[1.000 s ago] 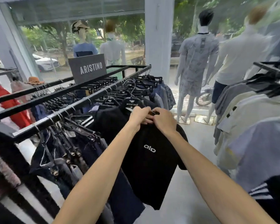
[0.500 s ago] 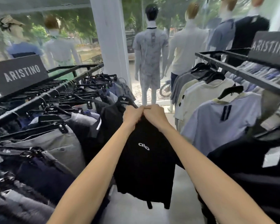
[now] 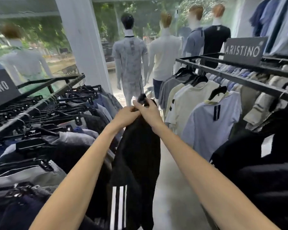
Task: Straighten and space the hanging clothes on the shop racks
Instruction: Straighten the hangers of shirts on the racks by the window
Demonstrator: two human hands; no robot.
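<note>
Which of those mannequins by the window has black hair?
The mannequin in the patterned grey outfit, standing just right of the white pillar. The others all have ginger hair.

Bare floor aisle [image 3: 171, 188] between packed left rack [image 3: 40, 107] and right rack [image 3: 239, 80].

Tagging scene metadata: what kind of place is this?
A clothing shop, probably menswear. Racks of hangered shirts line both sides, dressed mannequins stand at the glass front, an ARISTINO sign tops one. The left hand and right hand grip a black garment.
</note>
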